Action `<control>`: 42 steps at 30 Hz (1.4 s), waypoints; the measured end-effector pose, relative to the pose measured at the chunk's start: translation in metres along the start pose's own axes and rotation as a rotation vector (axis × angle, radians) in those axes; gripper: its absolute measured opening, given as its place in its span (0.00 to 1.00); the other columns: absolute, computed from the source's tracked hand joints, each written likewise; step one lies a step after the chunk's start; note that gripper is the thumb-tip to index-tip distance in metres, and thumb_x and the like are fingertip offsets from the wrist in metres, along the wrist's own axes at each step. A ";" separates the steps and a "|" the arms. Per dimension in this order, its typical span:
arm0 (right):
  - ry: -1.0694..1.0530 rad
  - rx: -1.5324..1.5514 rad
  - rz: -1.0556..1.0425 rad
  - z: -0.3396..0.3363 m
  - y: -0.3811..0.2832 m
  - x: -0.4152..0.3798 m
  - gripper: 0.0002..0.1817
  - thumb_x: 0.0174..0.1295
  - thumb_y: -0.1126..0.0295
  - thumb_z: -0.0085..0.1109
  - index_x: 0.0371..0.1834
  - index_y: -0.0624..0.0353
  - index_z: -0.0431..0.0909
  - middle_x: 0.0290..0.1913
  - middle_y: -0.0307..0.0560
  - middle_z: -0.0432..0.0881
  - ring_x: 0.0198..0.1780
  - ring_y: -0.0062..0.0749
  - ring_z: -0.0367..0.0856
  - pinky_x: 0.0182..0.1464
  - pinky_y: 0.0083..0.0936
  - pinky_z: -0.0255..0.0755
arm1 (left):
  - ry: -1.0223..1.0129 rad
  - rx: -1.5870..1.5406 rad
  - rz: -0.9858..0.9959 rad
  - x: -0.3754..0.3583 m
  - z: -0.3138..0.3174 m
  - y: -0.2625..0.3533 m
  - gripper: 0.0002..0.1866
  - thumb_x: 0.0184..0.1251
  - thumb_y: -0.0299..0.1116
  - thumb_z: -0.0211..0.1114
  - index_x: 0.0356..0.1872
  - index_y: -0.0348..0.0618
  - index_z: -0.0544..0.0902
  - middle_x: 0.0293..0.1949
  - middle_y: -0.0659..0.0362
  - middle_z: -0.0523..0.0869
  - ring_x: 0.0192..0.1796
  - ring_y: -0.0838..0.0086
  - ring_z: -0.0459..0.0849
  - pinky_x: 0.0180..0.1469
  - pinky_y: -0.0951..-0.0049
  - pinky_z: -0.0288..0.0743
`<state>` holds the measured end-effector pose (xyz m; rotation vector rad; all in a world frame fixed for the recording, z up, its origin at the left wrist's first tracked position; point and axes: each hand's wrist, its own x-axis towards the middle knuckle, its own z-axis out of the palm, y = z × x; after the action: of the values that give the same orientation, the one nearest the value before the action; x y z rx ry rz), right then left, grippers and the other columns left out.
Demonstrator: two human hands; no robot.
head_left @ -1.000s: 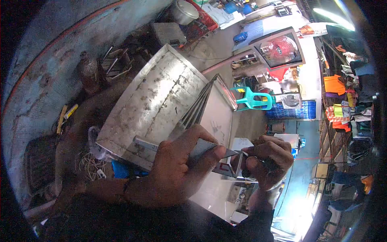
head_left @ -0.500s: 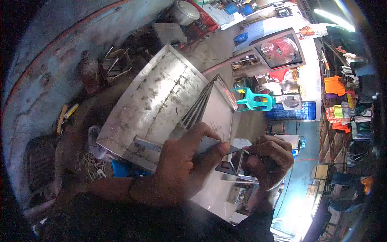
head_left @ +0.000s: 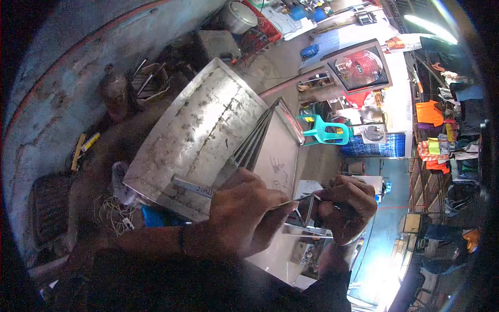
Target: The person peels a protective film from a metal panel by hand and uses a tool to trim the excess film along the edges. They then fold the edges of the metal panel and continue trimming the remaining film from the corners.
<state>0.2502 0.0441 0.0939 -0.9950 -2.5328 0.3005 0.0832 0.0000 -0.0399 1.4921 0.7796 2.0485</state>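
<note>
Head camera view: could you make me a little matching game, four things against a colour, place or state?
1. Plastic chair
2. Large fan
3. Left hand
4. Tangled cord

A. Pinching a thin piece
B. Toward the lower left of the view
C. Turquoise
D. Inside a squarish frame

Pairs: 1-C, 2-D, 3-A, 4-B

This is a workshop, a cluttered one. A scuffed, stained grey metal counter (head_left: 200, 122) stands near a rough blue-grey wall (head_left: 67, 67). A square-framed fan with a red centre (head_left: 361, 67), loosely coiled pale cable (head_left: 115, 212), a turquoise plastic chair (head_left: 331, 132) and a rack crowded with orange and dark cloths (head_left: 430, 113) surround it.
</note>
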 end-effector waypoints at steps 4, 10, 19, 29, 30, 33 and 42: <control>-0.023 -0.031 -0.007 -0.002 -0.002 0.000 0.09 0.43 0.67 0.71 0.25 0.59 0.84 0.16 0.39 0.73 0.15 0.34 0.72 0.20 0.28 0.62 | -0.003 0.037 0.056 -0.003 -0.001 -0.005 0.08 0.72 0.30 0.63 0.43 0.38 0.75 0.33 0.53 0.83 0.28 0.68 0.79 0.34 0.68 0.76; 0.054 -0.037 0.073 0.000 -0.003 -0.006 0.08 0.43 0.68 0.72 0.26 0.56 0.84 0.18 0.38 0.77 0.17 0.33 0.76 0.25 0.28 0.67 | 0.199 -0.198 -0.441 -0.015 0.006 -0.002 0.09 0.72 0.29 0.63 0.43 0.34 0.75 0.28 0.50 0.84 0.25 0.70 0.85 0.26 0.67 0.78; -0.268 -0.182 -0.288 -0.033 -0.001 -0.001 0.19 0.50 0.58 0.74 0.43 0.54 0.89 0.20 0.43 0.83 0.15 0.24 0.73 0.22 0.25 0.61 | 0.092 0.001 -0.319 -0.014 0.013 -0.011 0.08 0.73 0.31 0.63 0.43 0.37 0.75 0.27 0.49 0.84 0.25 0.65 0.87 0.28 0.66 0.79; -0.287 -0.036 -0.450 -0.033 0.015 0.005 0.19 0.43 0.72 0.68 0.42 0.64 0.83 0.30 0.44 0.84 0.23 0.32 0.81 0.23 0.27 0.72 | 0.205 0.114 -0.454 -0.009 0.023 -0.011 0.11 0.74 0.35 0.63 0.43 0.37 0.74 0.26 0.51 0.85 0.28 0.72 0.86 0.31 0.70 0.79; -0.305 -0.035 -0.445 -0.034 0.013 0.007 0.19 0.44 0.71 0.68 0.42 0.64 0.81 0.31 0.44 0.84 0.23 0.33 0.82 0.23 0.27 0.73 | 0.191 0.122 -0.445 -0.009 0.023 -0.012 0.11 0.74 0.35 0.63 0.43 0.37 0.74 0.26 0.51 0.85 0.28 0.72 0.86 0.31 0.70 0.79; -0.297 -0.079 -0.472 -0.040 0.018 0.000 0.20 0.47 0.71 0.69 0.45 0.65 0.79 0.31 0.45 0.84 0.22 0.35 0.82 0.23 0.28 0.73 | 0.233 0.090 -0.459 -0.010 0.025 -0.016 0.10 0.74 0.35 0.63 0.42 0.38 0.75 0.26 0.54 0.84 0.28 0.74 0.85 0.32 0.72 0.79; -0.182 -0.008 -0.096 -0.077 0.051 -0.074 0.13 0.48 0.74 0.69 0.37 0.55 0.79 0.35 0.40 0.86 0.35 0.36 0.87 0.41 0.31 0.76 | 0.333 0.148 -0.315 -0.004 0.030 -0.028 0.10 0.75 0.36 0.63 0.40 0.39 0.76 0.20 0.66 0.75 0.22 0.85 0.70 0.24 0.79 0.64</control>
<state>0.3641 0.0338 0.1244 -0.8810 -2.7376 0.3677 0.1145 0.0221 -0.0545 1.0262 1.2344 2.0500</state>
